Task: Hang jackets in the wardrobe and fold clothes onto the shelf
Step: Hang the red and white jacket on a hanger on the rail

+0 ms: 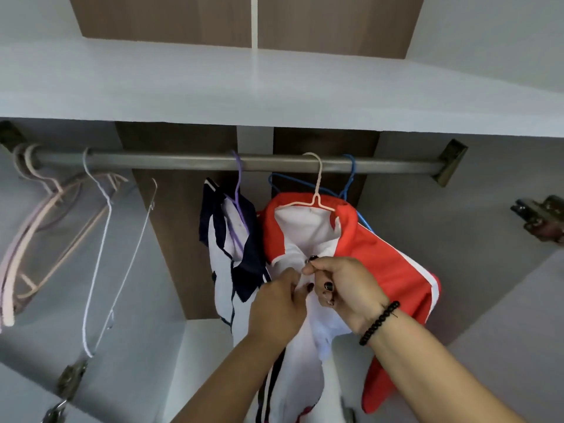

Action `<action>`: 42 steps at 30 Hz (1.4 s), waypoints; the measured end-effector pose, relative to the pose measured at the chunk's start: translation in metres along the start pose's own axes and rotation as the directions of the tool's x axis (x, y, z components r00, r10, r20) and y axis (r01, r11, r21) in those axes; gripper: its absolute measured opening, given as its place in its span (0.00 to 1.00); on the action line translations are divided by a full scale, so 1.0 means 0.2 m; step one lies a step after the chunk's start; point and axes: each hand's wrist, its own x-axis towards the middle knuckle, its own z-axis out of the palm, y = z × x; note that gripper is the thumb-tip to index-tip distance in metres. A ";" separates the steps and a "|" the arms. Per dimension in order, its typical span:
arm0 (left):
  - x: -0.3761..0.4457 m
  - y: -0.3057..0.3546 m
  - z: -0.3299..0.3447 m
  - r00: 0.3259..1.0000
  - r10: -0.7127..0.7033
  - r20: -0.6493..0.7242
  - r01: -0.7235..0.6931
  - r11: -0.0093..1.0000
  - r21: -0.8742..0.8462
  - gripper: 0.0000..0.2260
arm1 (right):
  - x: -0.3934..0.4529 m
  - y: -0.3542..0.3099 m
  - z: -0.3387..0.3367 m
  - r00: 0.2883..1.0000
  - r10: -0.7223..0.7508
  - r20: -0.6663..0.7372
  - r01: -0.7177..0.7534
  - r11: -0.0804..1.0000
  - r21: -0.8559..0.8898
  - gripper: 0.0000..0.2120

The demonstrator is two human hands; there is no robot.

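Both hands met at 6 o'clock of the hanging red jacket [381,254]: left hand [279,303] and right hand [341,288] each pinched its white front.

Rail [183,161]: open stretch left of centre.
Bare hangers [97,239] crowd its left end; hung jackets [381,248] block the right.

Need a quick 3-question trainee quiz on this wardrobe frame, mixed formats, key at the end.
1. True or false: the red and white jacket hangs on a peach hanger on the rail.
2. What is the right hand pinching at the jacket's front?
A sleeve cuff
B zipper pull
C hanger hook
3. Fill in: the navy and white jacket hangs on a ____ hanger.

Key: 1 true; 2 B; 3 purple
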 end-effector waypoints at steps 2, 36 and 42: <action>0.03 -0.05 0.01 0.999 0.016 0.029 -0.017 0.999 0.049 0.07 | 0.02 0.02 0.01 0.999 -0.028 -0.036 0.028 1.000 0.008 0.15; 0.17 -0.48 -0.44 0.990 -0.141 0.019 0.142 0.980 -0.138 0.13 | 0.39 0.17 0.44 0.799 -0.601 -0.027 0.313 0.453 -0.835 0.09; 0.16 -0.53 -0.45 0.983 -0.176 0.058 0.185 0.945 -0.270 0.16 | 0.37 0.18 0.48 0.917 -0.388 -0.094 0.307 0.836 -0.454 0.01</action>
